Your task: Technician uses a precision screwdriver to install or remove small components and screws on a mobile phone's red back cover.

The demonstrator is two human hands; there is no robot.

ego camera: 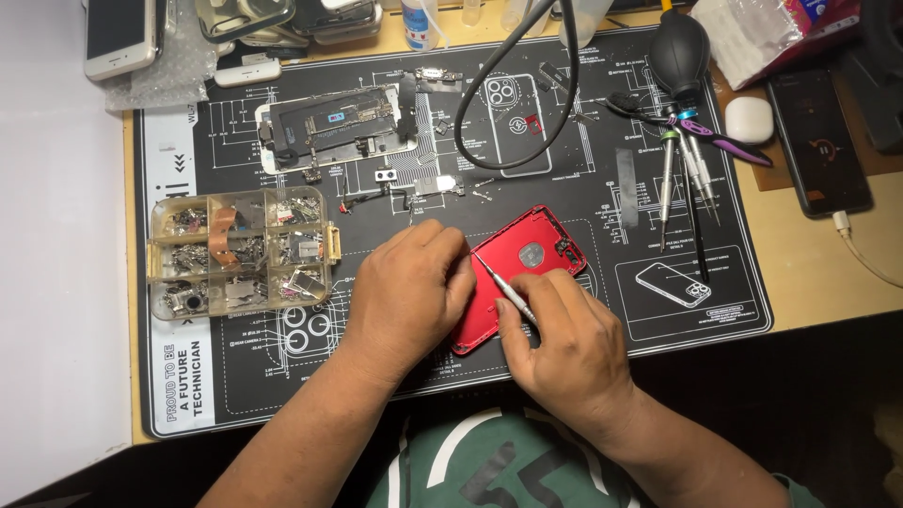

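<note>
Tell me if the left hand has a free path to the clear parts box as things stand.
Probably yes. The left hand rests on the red phone housing, and the clear parts box sits just to its left on the black mat, with nothing visible between them.

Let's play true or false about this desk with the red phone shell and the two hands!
1. The right hand holds a thin silver screwdriver. True.
2. The phone shell is blue. False: it is red.
3. The left hand rests on the shell's left edge. True.
4. The clear parts box sits right of the shell. False: it sits left.
5. The black air blower lies at the mat's far right corner. True.
</note>
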